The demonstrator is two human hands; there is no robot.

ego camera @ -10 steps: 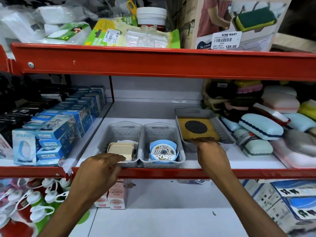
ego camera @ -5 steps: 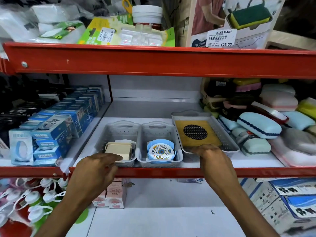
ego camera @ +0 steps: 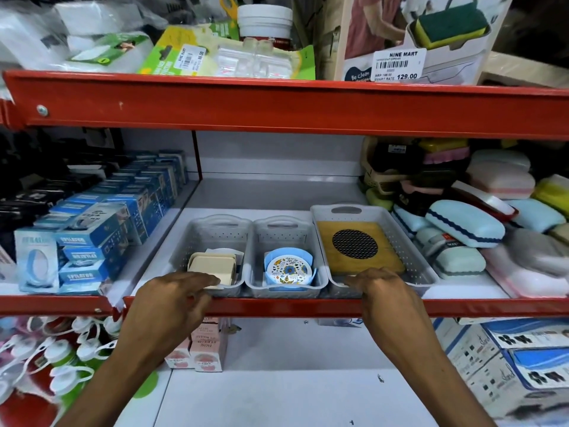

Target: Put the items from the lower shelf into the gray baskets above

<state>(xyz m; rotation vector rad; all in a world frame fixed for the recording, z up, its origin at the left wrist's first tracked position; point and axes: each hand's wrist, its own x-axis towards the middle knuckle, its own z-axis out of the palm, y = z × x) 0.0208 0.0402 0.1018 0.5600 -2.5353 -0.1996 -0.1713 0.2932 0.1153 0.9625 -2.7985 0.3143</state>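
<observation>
The large gray perforated plastic basket [ego camera: 374,241] on the right is now lying closer to the red front lip of the shelf [ego camera: 277,305] than a second ago, and squarer to its two smaller neighbours; the right hand [ego camera: 385,291] is resting on its near rim, fingers curled over the edge, seemingly gripping the rim and nothing else. The left hand [ego camera: 172,298] is sitting where it was, fingers bent over the near rim of the left small gray basket [ego camera: 212,238], fingertips just touching the cream rectangular plastic soap case [ego camera: 212,266] inside; whether it is pinching the case or only the rim, I cannot tell.

All three baskets are already holding goods: the cream case on the left, a round floral-printed tin in a pale blue holder [ego camera: 288,269] in the middle small gray basket [ego camera: 283,241], and a yellow-brown board with a black mesh disc [ego camera: 357,248] on the right. This looks like tidying and lining up, so the filling appears well along.

Below, pink cardboard boxes [ego camera: 203,349] are standing at the back of the lower shelf [ego camera: 277,396], possibly remaining items. Blue cartons [ego camera: 92,238] are crowding the left side and pastel sponges and cases [ego camera: 465,223] the right, leaving little sideways room.
</observation>
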